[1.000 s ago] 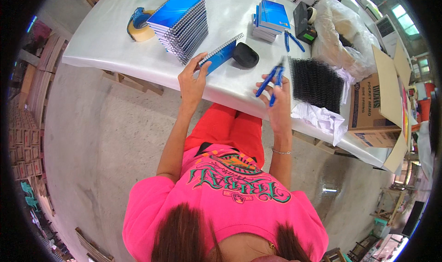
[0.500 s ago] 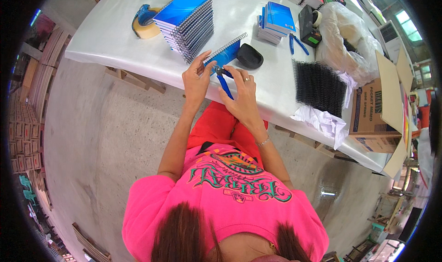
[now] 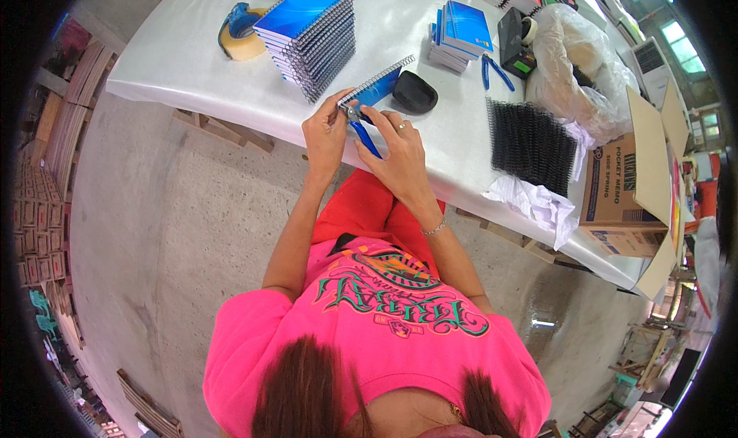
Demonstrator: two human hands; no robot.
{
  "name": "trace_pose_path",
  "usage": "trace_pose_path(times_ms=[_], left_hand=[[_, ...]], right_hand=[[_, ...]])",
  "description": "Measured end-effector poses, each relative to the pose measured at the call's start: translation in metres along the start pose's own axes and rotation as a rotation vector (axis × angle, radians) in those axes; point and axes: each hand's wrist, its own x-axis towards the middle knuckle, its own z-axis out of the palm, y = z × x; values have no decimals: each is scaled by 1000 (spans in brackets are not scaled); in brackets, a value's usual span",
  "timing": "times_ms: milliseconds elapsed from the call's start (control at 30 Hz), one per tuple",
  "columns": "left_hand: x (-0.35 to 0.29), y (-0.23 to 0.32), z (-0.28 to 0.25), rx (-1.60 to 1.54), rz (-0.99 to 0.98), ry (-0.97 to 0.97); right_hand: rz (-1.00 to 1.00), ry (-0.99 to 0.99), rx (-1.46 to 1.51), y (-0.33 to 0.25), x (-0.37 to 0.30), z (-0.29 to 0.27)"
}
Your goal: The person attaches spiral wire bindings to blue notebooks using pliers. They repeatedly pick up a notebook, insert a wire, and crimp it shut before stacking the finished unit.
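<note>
A small blue spiral notebook (image 3: 377, 90) is tilted up near the table's front edge, its wire coil running along the upper side. My left hand (image 3: 326, 136) grips its near left end. In my right hand (image 3: 401, 149) is a pair of blue-handled pliers (image 3: 363, 136), its jaws at the near end of the coil, close to my left fingertips. Whether the jaws are closed on the wire is too small to tell. Just right of the notebook lies a black rounded object (image 3: 415, 92). Beyond my left hand stands a tall stack of blue spiral notebooks (image 3: 307, 42).
A tape roll (image 3: 243, 36) lies left of the tall stack. Farther right are a smaller notebook stack (image 3: 463, 34), another pair of blue pliers (image 3: 496, 73), a black tape dispenser (image 3: 516, 44), black coils (image 3: 532, 142), a plastic bag (image 3: 576, 65), crumpled paper (image 3: 538, 206) and an open cardboard box (image 3: 615, 188).
My right hand has brought the pliers slightly left and up, so their jaws now meet the coil's near end. The left hand still holds the notebook, nearly in place.
</note>
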Motion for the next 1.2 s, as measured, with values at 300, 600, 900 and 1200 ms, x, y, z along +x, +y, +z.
trace_pose_path(times_ms=[300, 600, 900, 1200], left_hand=[[-4, 1, 1, 28, 7, 10], [-8, -2, 4, 37, 79, 28], [-8, 0, 4, 77, 154, 51], [20, 85, -30, 57, 109, 162]], right_hand=[[59, -25, 108, -3, -2, -1], [633, -437, 1089, 6, 9, -20], [614, -565, 1003, 9, 8, -44], [344, 137, -279, 122, -11, -74]])
